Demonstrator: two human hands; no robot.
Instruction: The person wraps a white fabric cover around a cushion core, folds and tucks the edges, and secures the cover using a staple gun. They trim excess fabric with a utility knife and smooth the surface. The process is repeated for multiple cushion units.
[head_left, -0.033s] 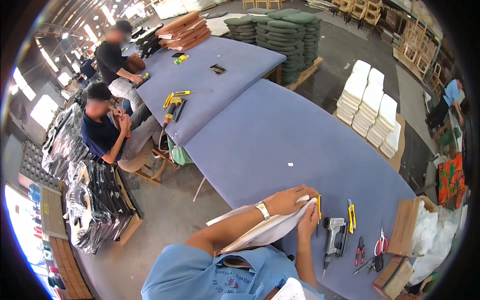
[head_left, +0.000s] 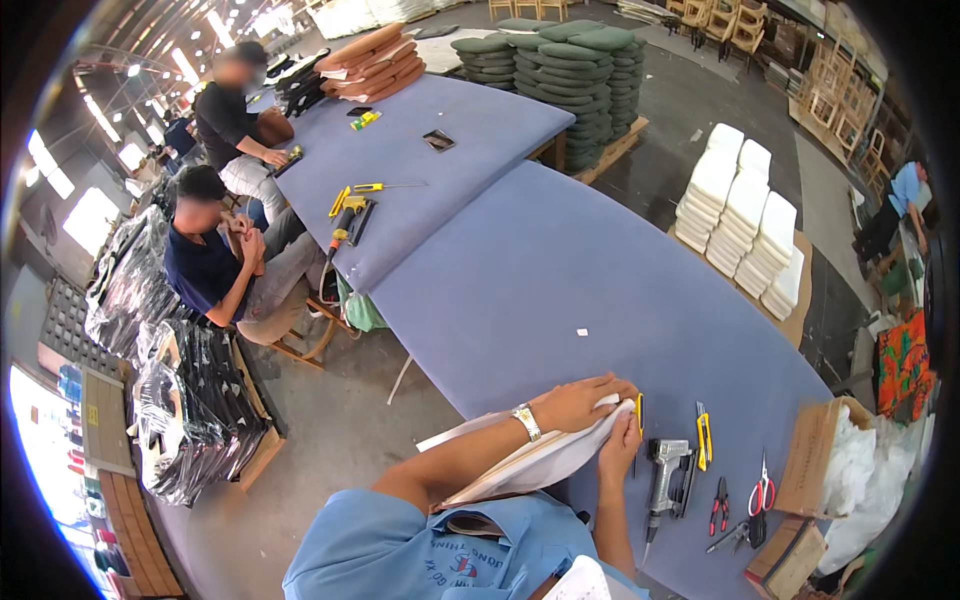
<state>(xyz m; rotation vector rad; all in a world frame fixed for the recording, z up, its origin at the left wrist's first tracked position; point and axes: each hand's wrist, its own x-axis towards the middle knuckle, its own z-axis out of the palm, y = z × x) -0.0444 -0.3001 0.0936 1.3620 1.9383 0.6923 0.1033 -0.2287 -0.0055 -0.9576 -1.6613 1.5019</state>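
A flat piece wrapped in white fabric [head_left: 560,458], with a thin wood-coloured edge, leans between my chest and the table's near edge. My left hand [head_left: 580,403], with a metal-band watch on its wrist, reaches across the top of it and grips a fold of the white fabric near the far right corner. Against that same corner my right hand [head_left: 619,440] is closed on the fabric from the right side. The fingertips of both hands are partly hidden by the cloth. Just right of my hands lie a yellow-handled tool [head_left: 640,410] and a grey staple gun [head_left: 667,485].
On the blue-grey table [head_left: 520,290] lie a yellow cutter [head_left: 704,437], red-handled pliers [head_left: 719,506] and scissors [head_left: 763,490]. A cardboard box [head_left: 810,455] stands at right. Two people sit at left beside another staple gun [head_left: 350,218]. White pads [head_left: 735,200] are stacked beyond the table.
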